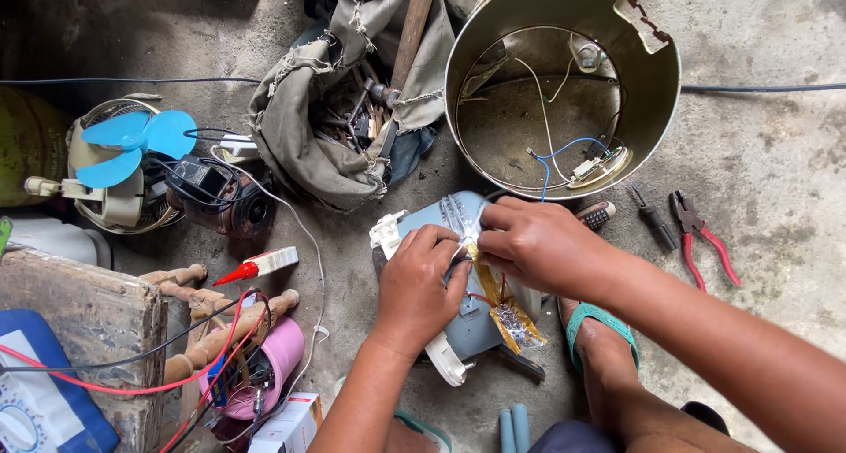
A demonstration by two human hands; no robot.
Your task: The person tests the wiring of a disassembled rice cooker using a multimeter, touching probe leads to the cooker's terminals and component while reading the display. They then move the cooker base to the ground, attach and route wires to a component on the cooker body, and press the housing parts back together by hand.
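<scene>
We see both forearms coming in from the bottom edge of the concrete floor [775,180], hands meeting over a pale blue-grey appliance housing [467,325] near the floor's middle. Left hand [421,287] lies palm down on the housing, fingers curled and closed over its top edge next to a white plastic latch [386,233]. Right hand [538,241] reaches across from the right, knuckles up, fingers pinched tight on a strip of amber tape and crinkled foil [507,312] that hangs off the housing's side. Thin red wires show under the strip. Housing is tilted, white trim at its lower end, partly hidden by both hands.

Just above it stands an open metal pot shell [656,92], bare inside, with loose white and blue wires. Red-handled pliers [705,237] and a small screwdriver [650,215] lie to its right, well clear of the hands. A cloth tool bag [304,127] sits toward the top edge, a small fan with blue blades [132,144] toward the left edge. A foot in a teal sandal [595,330] rests just beside the housing.
</scene>
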